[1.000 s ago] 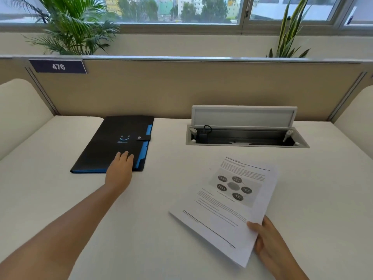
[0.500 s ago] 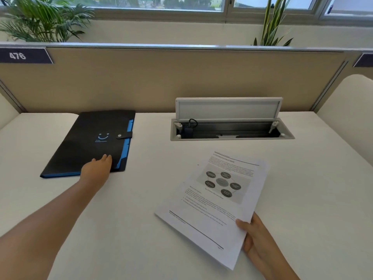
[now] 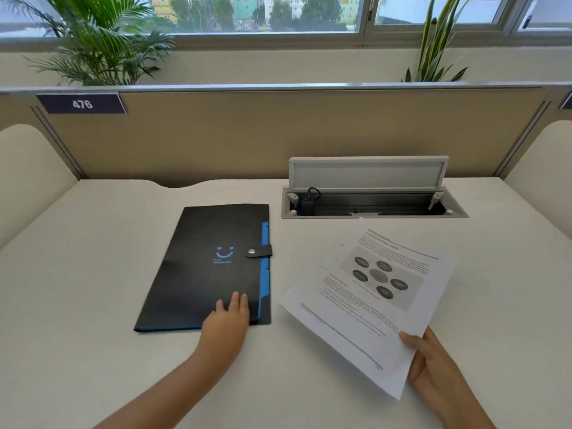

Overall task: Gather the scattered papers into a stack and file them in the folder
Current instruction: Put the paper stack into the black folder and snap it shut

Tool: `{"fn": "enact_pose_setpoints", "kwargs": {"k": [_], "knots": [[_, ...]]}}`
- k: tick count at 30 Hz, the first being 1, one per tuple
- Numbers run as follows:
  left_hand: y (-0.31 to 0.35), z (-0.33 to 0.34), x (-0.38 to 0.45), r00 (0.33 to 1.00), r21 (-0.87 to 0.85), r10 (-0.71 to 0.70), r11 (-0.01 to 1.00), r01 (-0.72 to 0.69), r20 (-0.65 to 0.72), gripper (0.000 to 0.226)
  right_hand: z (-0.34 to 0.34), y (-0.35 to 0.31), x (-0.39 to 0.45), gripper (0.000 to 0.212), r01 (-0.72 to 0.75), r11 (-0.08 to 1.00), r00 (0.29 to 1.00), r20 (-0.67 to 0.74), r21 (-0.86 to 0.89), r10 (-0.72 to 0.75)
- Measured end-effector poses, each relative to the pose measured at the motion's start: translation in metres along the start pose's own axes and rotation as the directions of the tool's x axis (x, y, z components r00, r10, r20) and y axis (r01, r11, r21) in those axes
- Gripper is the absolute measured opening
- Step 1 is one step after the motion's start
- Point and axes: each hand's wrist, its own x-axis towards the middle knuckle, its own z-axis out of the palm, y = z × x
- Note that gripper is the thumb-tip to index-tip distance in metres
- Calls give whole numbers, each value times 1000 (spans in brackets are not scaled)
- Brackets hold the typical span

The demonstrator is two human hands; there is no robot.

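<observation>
One desk [image 3: 93,351] carries an open cable tray [image 3: 374,209] holding a plug, beside the closed, snapped folder [image 3: 198,267]. The left hand [image 3: 227,320] rests flat on the folder. The right hand [image 3: 430,363] pinches the papers [image 3: 371,305], tilted.

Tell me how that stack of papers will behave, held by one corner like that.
The papers are thin sheets, gripped only at the near corner by the right hand, so the far end will probably droop or flex. They look light. Loose sheets may fan or slip apart, since nothing visible binds them. The folder is still snapped shut under the left hand.
</observation>
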Motion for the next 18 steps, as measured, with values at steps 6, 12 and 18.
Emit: {"fn": "enact_pose_setpoints", "kwargs": {"k": [6, 12, 18], "knots": [[52, -20, -62, 986, -50, 100, 994, -94, 131, 60, -21, -18, -14, 42, 116, 985, 989, -78, -130, -127], [94, -29, -130, 906, -140, 171, 982, -126, 388, 67, -42, -26, -25, 42, 97, 963, 984, -118, -253, -130], [86, -60, -112, 993, -355, 64, 934, -24, 101, 54, -50, -23, -33, 43, 108, 954, 980, -132, -281, -150]]}}
